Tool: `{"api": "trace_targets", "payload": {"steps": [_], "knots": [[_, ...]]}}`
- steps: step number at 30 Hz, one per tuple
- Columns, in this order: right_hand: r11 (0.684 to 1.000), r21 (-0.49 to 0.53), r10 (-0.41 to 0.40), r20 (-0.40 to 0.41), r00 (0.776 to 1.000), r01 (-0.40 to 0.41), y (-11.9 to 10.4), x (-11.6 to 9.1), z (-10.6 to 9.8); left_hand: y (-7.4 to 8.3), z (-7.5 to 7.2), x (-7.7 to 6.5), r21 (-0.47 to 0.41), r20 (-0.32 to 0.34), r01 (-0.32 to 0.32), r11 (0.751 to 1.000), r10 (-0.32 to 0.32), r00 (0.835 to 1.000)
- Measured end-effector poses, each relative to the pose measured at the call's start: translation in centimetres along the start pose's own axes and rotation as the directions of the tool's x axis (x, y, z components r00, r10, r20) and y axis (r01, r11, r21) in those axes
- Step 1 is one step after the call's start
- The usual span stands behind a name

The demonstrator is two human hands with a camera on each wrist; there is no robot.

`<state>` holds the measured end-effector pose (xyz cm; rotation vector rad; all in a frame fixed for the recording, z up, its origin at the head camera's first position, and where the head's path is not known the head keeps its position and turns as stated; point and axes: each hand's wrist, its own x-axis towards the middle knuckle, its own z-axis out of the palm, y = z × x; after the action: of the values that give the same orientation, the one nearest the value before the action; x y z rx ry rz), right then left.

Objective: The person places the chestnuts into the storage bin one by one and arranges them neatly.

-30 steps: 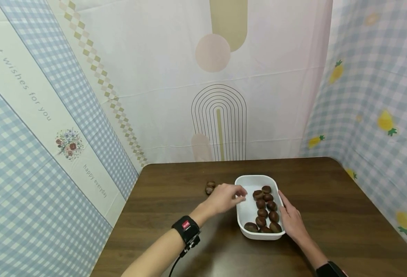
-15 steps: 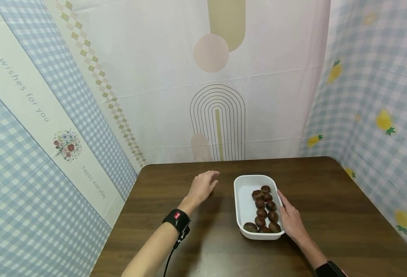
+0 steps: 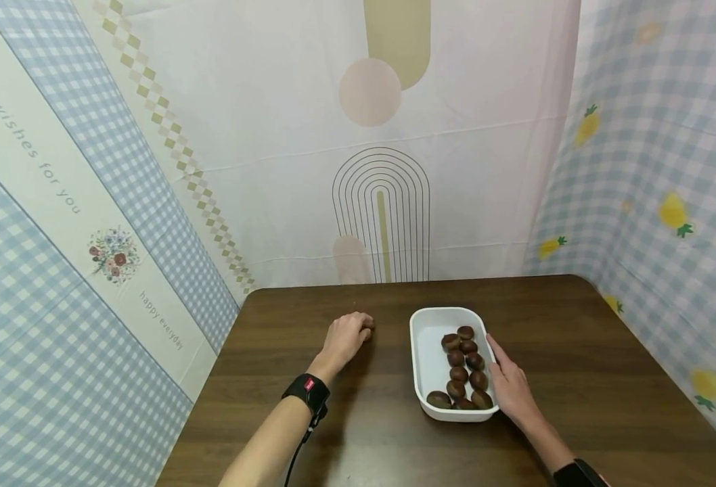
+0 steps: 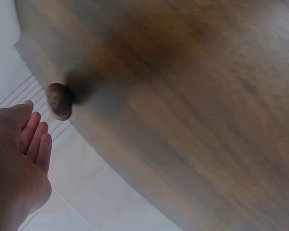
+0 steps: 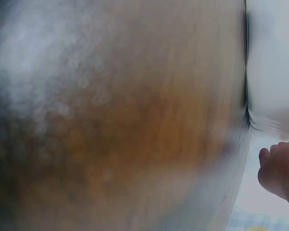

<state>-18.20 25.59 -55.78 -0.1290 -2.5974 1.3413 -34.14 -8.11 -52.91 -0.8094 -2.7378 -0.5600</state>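
Observation:
My left hand [image 3: 344, 338] is low over the left part of the table in the head view, its bent fingers hiding what lies beneath. In the left wrist view, a glossy brown chestnut [image 4: 59, 100] sits on the tabletop just beyond the fingertips, with a small gap between; a second one may lie partly behind it. My right hand [image 3: 512, 385] holds the right side of a white rectangular container [image 3: 425, 365], thumb at the rim and fingers along the outer wall. Inside, several chestnuts [image 3: 458, 374] lie mostly toward the right side and near end.
The brown wooden table [image 3: 285, 385] runs back to a printed cloth [image 3: 260, 223] behind it. Blue checked cloth hangs on both sides. A black wrist strap [image 3: 306, 392] with a cable sits on the left forearm. The right wrist view is mostly blurred.
My left hand has moved left from above the container and lowered to where loose chestnuts lay on the table. The right hand and the container have stayed in place.

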Motion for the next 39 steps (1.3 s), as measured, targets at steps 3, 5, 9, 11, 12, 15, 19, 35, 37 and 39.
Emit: {"api": "trace_targets", "payload": {"steps": [3,5,9,11,12,15,19,35,37,39], "knots": [[1.000,0.003,-0.006,-0.003,1.000,0.006,0.1,0.0,0.0,-0.4,0.3,-0.4,0.021,0.008,-0.008,1.000,0.008,1.000],[1.000,0.005,-0.015,-0.003,1.000,0.015,0.2,0.1,0.1,-0.5,0.5,-0.6,0.033,0.002,-0.023,0.999,0.023,1.000],[0.999,0.007,-0.034,-0.002,0.999,0.034,0.4,0.2,0.1,-0.8,0.8,-1.1,0.051,-0.011,-0.052,0.997,0.053,0.999],[0.999,0.007,-0.038,-0.005,0.999,0.038,0.4,0.1,0.0,-0.8,1.0,-1.2,0.067,-0.006,-0.056,0.996,0.056,0.998],[0.999,0.007,-0.038,-0.006,0.999,0.039,0.4,0.1,0.0,-0.9,1.0,-1.2,0.074,-0.002,-0.057,0.996,0.058,0.998],[0.999,0.002,-0.041,-0.011,0.999,0.042,0.4,0.1,0.1,-0.9,1.1,-1.3,0.088,0.008,-0.062,0.994,0.061,0.998],[0.999,0.000,-0.039,-0.011,0.999,0.039,0.3,0.1,0.1,-0.8,1.2,-1.5,0.094,0.017,-0.062,0.994,0.060,0.998],[0.999,-0.008,-0.040,-0.011,0.999,0.040,0.2,0.1,0.0,-0.5,0.8,-2.0,0.099,0.035,-0.081,0.992,0.078,0.996],[0.999,-0.005,-0.040,-0.009,0.999,0.040,0.2,0.1,0.0,-0.2,0.6,-1.8,0.090,0.038,-0.084,0.992,0.081,0.996],[0.999,-0.001,-0.038,-0.009,0.999,0.038,0.3,0.1,-0.1,0.1,0.4,-1.5,0.082,0.033,-0.091,0.992,0.089,0.995]]}}
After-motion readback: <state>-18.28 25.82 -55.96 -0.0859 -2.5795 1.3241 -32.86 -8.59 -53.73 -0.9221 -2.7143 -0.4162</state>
